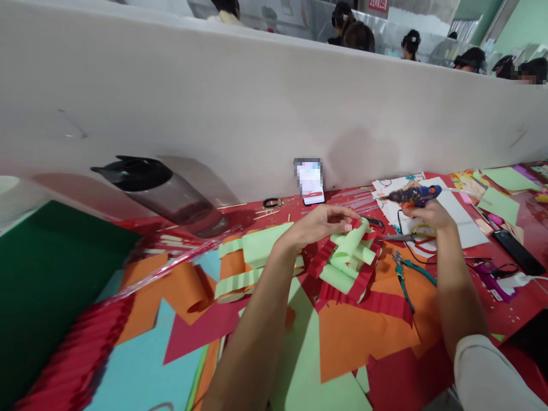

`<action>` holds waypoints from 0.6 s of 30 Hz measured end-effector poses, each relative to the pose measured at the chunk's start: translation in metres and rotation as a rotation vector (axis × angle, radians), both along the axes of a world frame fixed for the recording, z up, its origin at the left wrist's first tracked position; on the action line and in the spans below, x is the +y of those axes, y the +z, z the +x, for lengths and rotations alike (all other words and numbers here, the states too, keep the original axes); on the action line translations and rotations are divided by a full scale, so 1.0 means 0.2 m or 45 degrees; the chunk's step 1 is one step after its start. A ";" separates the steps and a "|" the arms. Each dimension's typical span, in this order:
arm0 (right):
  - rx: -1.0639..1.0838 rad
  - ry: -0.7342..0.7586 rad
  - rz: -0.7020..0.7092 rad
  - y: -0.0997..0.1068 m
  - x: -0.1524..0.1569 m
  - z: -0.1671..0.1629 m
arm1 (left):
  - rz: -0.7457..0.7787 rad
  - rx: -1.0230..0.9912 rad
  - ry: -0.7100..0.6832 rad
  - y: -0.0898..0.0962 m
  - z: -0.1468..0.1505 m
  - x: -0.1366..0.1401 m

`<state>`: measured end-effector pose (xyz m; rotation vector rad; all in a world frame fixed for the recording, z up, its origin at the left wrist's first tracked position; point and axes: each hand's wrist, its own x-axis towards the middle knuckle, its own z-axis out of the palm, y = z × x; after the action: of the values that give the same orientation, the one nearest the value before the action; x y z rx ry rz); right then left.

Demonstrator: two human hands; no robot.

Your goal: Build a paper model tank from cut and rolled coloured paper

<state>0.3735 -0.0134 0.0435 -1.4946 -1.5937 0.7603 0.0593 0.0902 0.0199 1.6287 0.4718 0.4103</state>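
Observation:
My left hand (pixel 327 224) pinches the upper edge of a paper model (pixel 342 277) built from light-green rolled strips and red pleated edging. In my right hand (pixel 428 214) is a blue hot glue gun (pixel 413 195), raised above the table with its nozzle pointing left. A clear glue stick sticks out of its back. Left of the model, partly behind my left forearm, lies a second paper piece (pixel 231 268) in orange and green. Scissors (pixel 422 234) and teal-handled cutting pliers (pixel 400 268) lie below my right hand.
A low white partition (pixel 214 114) runs behind the table, with people beyond it. A dark bottle (pixel 180 202) and a lit phone (pixel 314 185) lean there. Coloured sheets (pixel 363 342) cover the front. A green board (pixel 55 285) stands left; a black phone (pixel 518 251) lies right.

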 end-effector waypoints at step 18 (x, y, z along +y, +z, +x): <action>-1.032 -0.429 -0.454 -0.23 0.23 -0.18 | 0.066 0.036 0.035 0.03 0.00 -0.02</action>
<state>0.3383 0.0331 -0.0021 -2.4683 -1.7280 0.2419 0.0592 0.0865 0.0256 1.6811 0.5089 0.4236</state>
